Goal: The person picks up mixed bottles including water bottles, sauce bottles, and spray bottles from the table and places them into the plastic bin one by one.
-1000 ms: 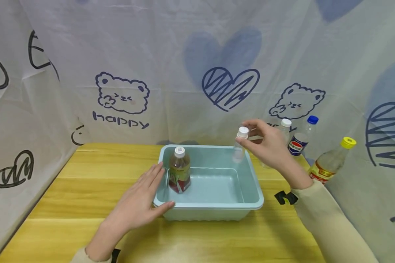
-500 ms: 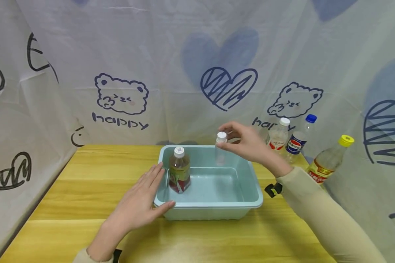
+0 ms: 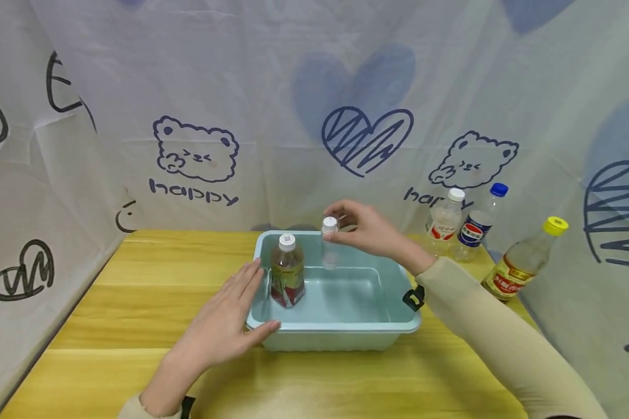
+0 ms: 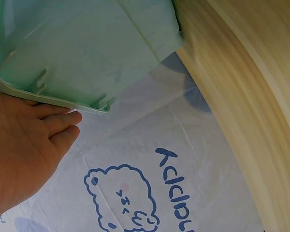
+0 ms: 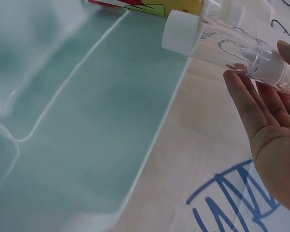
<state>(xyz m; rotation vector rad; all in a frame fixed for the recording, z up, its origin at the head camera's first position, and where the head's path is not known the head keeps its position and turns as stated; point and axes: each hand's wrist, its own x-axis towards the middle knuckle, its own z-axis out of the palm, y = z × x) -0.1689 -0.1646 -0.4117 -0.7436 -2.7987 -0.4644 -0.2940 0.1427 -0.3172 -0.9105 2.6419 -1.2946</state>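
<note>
From my head I see a wood-grain table (image 3: pixel 105 314) and, behind it, a pale cloth (image 3: pixel 272 75) printed with bears and hearts. On the right stand a white-capped bottle (image 3: pixel 442 224), a blue-capped Pepsi bottle (image 3: pixel 473 233) and a yellow-capped bottle (image 3: pixel 519 267); a juice bottle (image 3: pixel 287 273) stands in the light-blue basin (image 3: pixel 346 327), at its left end. My left hand (image 3: pixel 222 323) lies at that end, fingers straight, thumb spread; my right hand (image 3: pixel 372 231) pinches a clear bottle (image 3: pixel 330 250) near its white cap, nearly upright at the basin's far side. From my left wrist, straight fingers lie along the basin's rim. From my right wrist, thumb and fingertips pinch one end of the clear bottle; I cannot tell whether it touches the basin.
</note>
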